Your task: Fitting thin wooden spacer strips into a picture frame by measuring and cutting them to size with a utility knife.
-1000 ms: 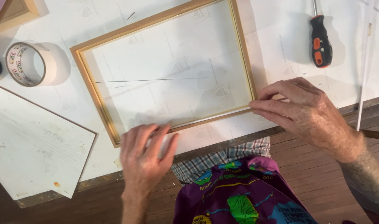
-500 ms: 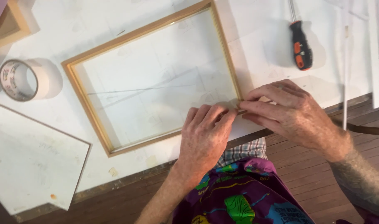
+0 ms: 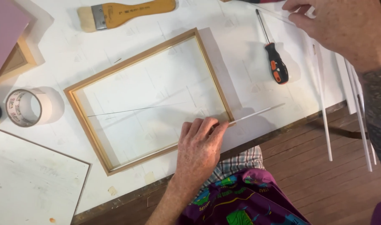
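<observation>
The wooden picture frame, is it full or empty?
Empty: the white table shows straight through the light wooden rectangular frame.
</observation>
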